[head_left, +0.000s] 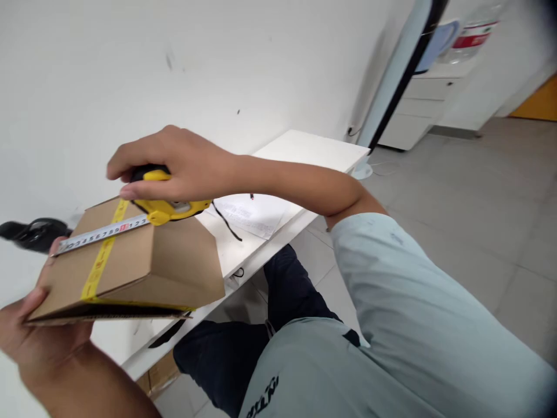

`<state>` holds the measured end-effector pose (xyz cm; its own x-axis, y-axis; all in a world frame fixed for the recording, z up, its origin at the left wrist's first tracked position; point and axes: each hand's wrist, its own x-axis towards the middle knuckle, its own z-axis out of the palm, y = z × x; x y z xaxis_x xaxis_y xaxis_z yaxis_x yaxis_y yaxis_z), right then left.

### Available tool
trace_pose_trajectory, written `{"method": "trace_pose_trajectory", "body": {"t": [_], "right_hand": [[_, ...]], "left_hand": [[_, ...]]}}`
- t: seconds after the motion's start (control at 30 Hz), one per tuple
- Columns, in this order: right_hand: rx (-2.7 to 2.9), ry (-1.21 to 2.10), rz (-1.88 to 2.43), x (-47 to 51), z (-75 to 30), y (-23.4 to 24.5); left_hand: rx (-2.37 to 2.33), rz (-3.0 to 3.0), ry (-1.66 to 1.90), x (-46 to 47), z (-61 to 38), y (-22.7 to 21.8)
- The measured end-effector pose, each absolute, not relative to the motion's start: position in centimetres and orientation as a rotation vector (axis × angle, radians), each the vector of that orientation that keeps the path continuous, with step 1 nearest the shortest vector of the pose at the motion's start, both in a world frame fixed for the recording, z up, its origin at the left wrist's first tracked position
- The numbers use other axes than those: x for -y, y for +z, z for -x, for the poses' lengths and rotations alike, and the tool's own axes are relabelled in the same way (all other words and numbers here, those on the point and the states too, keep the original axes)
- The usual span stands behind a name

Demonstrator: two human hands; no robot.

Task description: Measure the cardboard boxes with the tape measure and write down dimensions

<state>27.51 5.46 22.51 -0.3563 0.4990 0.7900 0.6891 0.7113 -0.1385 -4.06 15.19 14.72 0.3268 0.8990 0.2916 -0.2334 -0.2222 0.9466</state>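
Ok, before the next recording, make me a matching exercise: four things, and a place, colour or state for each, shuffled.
1. tape measure
2. cardboard box
3. sheet of paper
4. plastic bottle

A. lying on the white table
B. clear, with a red band
C. gripped in the right hand
D. held by the left hand

Pairs: 1-C, 2-D, 3-A, 4-B

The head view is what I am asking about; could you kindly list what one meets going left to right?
Left hand → cardboard box → sheet of paper → black-edged upright panel → red-labelled bottle.
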Motion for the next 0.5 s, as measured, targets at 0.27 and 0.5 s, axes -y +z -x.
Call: {"method": "trace_pose_trajectory", "body": {"t": [0.27,0.5], "right_hand": [[1.986,-0.22,1.031,-1.6,-27.1,22.6],[1.782,-0.26,1.028,0.2,-27.2,21.9]], "left_hand": [[-0.485,-1.307,1.217,-13.7,3.4,14.8],[-0.482,-1.265,1.205,-13.6,4.5,14.5]]}}
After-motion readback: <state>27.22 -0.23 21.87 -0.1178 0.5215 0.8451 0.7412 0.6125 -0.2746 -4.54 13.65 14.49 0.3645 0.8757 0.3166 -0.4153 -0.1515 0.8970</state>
